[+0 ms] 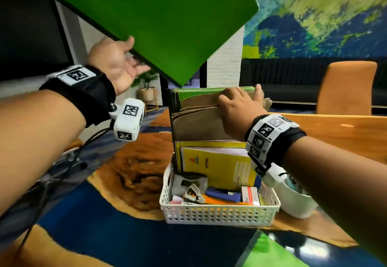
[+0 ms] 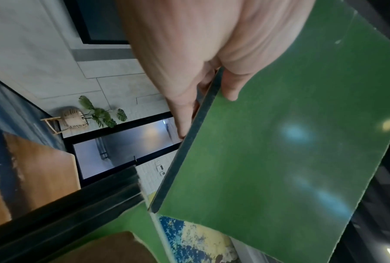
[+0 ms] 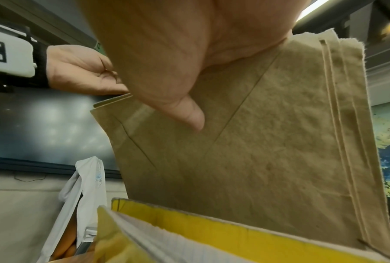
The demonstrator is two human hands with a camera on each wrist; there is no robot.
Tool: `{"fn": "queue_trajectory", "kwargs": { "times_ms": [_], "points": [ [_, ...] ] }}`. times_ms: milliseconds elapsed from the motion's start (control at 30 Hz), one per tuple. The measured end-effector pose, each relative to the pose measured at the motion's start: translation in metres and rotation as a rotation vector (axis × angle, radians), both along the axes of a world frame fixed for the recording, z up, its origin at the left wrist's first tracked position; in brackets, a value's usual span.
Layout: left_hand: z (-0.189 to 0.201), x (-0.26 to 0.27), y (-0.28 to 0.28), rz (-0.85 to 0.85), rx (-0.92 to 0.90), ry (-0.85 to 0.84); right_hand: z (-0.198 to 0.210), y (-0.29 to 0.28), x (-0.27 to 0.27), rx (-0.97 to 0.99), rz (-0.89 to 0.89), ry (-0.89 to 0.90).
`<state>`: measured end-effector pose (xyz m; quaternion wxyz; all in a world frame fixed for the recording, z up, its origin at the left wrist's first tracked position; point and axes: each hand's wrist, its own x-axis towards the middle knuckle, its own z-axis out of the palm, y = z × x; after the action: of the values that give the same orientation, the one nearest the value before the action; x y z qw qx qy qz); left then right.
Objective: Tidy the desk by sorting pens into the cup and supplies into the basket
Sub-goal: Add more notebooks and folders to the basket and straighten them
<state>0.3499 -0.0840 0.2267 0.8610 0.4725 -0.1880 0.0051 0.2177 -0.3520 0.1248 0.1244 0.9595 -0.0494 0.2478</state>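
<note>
My left hand (image 1: 137, 54) holds a large green folder (image 1: 157, 22) tilted in the air above the white basket (image 1: 219, 214), pinching its dark edge (image 2: 189, 151) between thumb and fingers. My right hand (image 1: 238, 99) grips the top of several brown envelopes (image 1: 199, 120) that stand upright at the back of the basket; its thumb (image 3: 196, 122) presses their front (image 3: 268, 151). A yellow spiral notebook (image 1: 217, 168) leans in front of them. A stapler (image 1: 188, 181), a staple remover (image 1: 193, 195), orange pens (image 1: 219, 200) and a small box (image 1: 249, 195) lie in the basket. A white cup (image 1: 297, 202) stands to its right, partly hidden by my wrist.
The basket sits on a wood-and-blue resin table (image 1: 125, 235). Cables (image 1: 62, 172) trail off the left side. A green sheet (image 1: 272, 254) lies at the near edge. An orange chair (image 1: 345, 86) stands beyond the table on the right.
</note>
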Motion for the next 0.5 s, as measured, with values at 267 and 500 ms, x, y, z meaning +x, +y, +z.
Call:
{"fn": "queue_trajectory", "kwargs": {
  "times_ms": [267, 500],
  "points": [
    [-0.065, -0.014, -0.037, -0.067, 0.389, 0.015, -0.006, -0.004, -0.007, -0.016, 0.09, -0.119],
    [-0.146, -0.013, -0.061, -0.192, 0.827, 0.052, 0.004, -0.009, -0.005, 0.0, 0.079, -0.062]
  ]
}}
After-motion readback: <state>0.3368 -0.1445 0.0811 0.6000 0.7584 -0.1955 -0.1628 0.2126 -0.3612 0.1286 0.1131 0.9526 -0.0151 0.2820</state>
